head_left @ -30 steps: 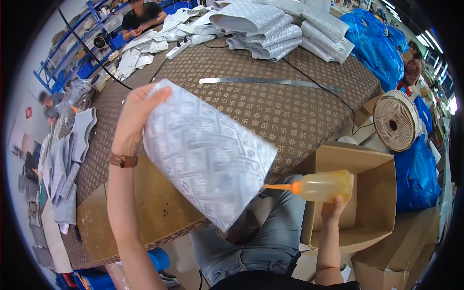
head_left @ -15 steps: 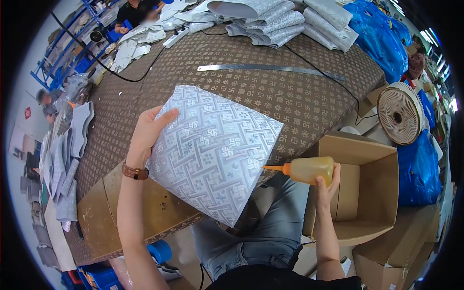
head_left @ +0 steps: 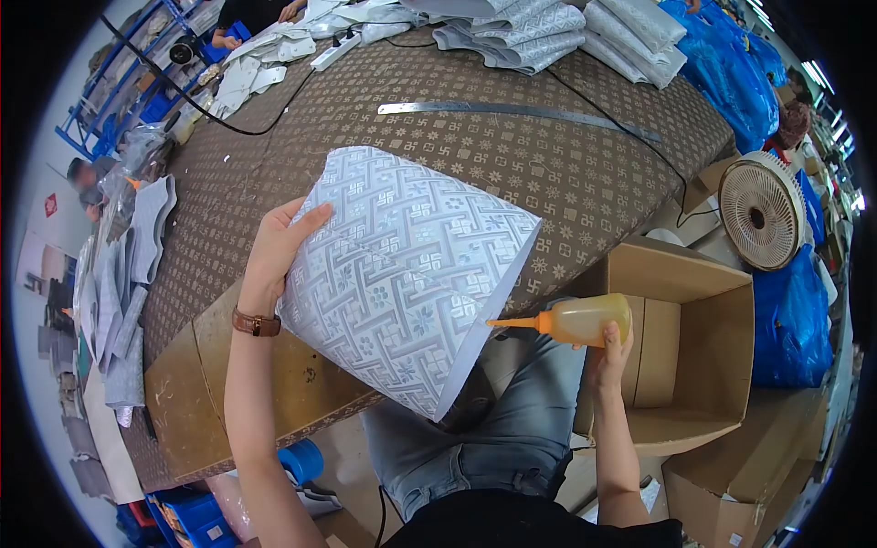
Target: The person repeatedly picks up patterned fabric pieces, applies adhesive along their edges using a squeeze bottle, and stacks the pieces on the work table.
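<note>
My left hand [head_left: 285, 245] grips the left edge of a silver-grey patterned fabric piece [head_left: 397, 274], thumb on top and the other fingers hidden beneath. The piece is held up over the table's near edge, and a plain pale strip shows along its right edge. In my right hand [head_left: 610, 356] is a squeeze bottle [head_left: 589, 320] of yellowish liquid with an orange nozzle, lying nearly level. Its tip points left and is at the pale strip; whether it touches I cannot tell.
A metal ruler [head_left: 512, 111] and a black cable lie on the brown patterned tablecloth [head_left: 274, 173]. Folded silver material [head_left: 512, 41] is stacked at the back. To the right stand an open cardboard box [head_left: 676, 356] and a fan [head_left: 760, 212]. Another person's hand [head_left: 290, 11] shows far back.
The fabric piece has tilted, so its pale right edge strip now shows. The bottle has shifted slightly left, bringing its tip over that strip.
</note>
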Demonstrator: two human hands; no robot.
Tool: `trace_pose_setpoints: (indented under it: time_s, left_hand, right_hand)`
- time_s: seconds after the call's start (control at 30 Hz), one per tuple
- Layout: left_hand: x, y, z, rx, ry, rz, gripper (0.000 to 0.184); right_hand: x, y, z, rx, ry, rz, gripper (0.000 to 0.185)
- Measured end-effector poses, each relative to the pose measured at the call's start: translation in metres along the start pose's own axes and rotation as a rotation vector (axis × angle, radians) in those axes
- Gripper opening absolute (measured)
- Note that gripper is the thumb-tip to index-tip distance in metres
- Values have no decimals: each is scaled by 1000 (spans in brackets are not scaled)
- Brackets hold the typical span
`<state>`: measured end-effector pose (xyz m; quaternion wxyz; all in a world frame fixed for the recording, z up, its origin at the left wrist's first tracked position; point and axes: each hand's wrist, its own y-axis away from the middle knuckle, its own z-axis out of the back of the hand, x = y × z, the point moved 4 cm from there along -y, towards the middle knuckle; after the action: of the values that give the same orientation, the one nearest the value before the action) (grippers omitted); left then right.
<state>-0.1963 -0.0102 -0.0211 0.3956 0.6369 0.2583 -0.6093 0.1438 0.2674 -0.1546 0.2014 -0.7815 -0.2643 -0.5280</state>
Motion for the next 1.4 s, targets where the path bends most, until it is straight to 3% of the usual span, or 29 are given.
trace_pose_setpoints:
  time_s: [0.47,0.6,0.7,0.73,0.8,0.87,0.93,1.03,1.23,1.4]
  left_hand:
    - [5,9,0,-20,54,-26,29]
    - [-2,19,-3,-13,82,-115,29]
    - [-16,40,15,-186,65,-452,31]
    - [-14,46,18,-181,64,-453,31]
    - [-14,66,30,-241,119,-664,35]
    - [32,64,64,-127,-2,-543,41]
    - [80,59,81,-61,-132,-211,39]
    - [97,66,51,-124,-125,-76,37]
    - [107,67,41,-112,18,-67,39]
    - [109,66,37,-128,19,-66,41]
  right_hand:
    - [-22,31,-3,-12,2,-200,53]
    - [-26,55,-18,71,-48,-364,54]
    - [-32,70,-23,-7,-296,-670,54]
    - [-26,65,-26,-11,-299,-667,54]
    - [-7,40,-33,-140,-469,-588,53]
    - [1,26,-29,-213,-562,-526,53]
    - [9,12,-11,-168,-357,-334,49]
    - [14,-4,2,-127,-165,-162,45]
    - [33,-27,-6,-94,117,134,35]
    - [28,-31,-1,-110,188,159,35]
